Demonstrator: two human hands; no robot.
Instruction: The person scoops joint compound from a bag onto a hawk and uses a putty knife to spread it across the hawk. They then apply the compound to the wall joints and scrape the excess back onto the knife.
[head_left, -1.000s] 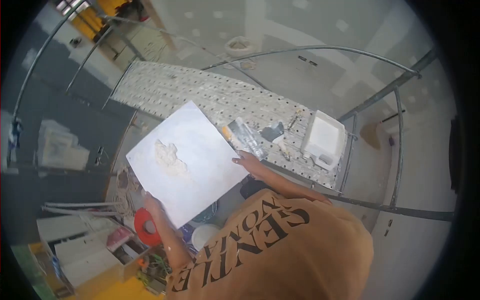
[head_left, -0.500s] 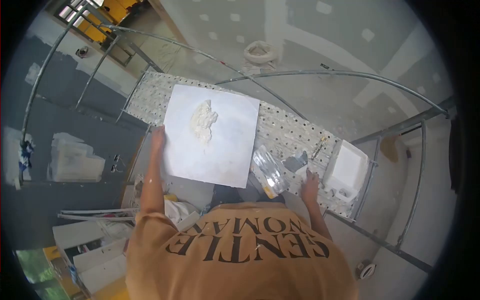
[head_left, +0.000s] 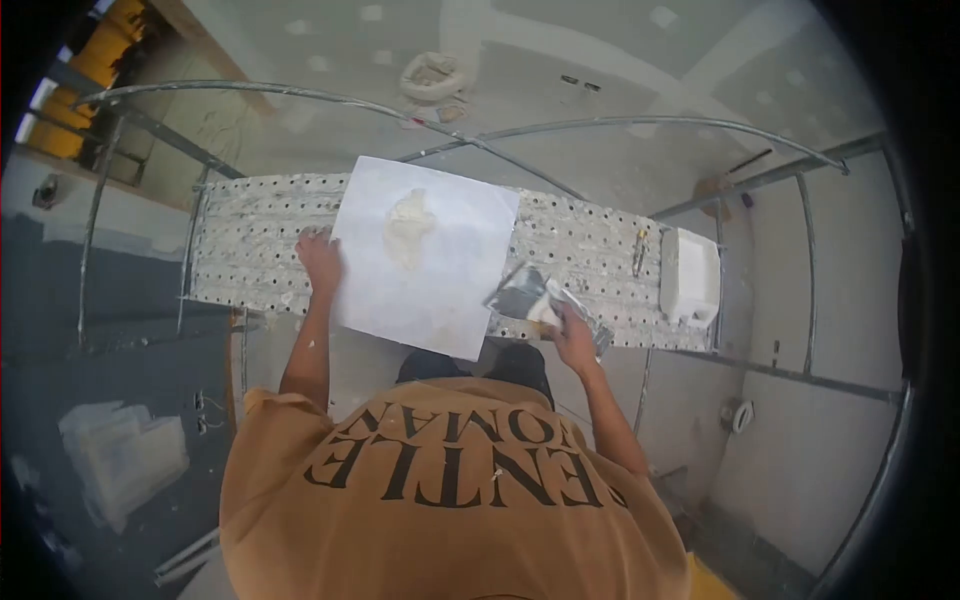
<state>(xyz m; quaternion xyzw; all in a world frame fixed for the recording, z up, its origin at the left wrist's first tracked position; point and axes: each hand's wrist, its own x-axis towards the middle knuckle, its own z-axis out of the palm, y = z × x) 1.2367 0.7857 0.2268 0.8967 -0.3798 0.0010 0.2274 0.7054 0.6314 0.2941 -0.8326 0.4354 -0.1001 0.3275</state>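
A square white board [head_left: 430, 300] lies slightly tilted across the perforated platform [head_left: 265, 235], with a patch of off-white paste [head_left: 408, 225] on its upper part. My left hand [head_left: 320, 258] rests at the board's left edge, fingers apart and touching the platform. My right hand [head_left: 572, 340] is closed on the pale handle of a wide metal scraper [head_left: 522, 290], just off the board's right edge. Partly behind that hand is a crumpled shiny clear package [head_left: 597, 330].
A white plastic tub [head_left: 690, 275] and a small slim tool [head_left: 640, 252] sit on the platform's right part. Metal scaffold rails [head_left: 620, 122] surround the platform. An open sack [head_left: 433, 78] stands on the floor beyond, and a white roll-like object [head_left: 740, 416] lies lower right.
My right hand has moved left towards the board and lifted the scraper. My left hand has shifted from gripping the board's edge to the platform beside it. The whole view has turned.
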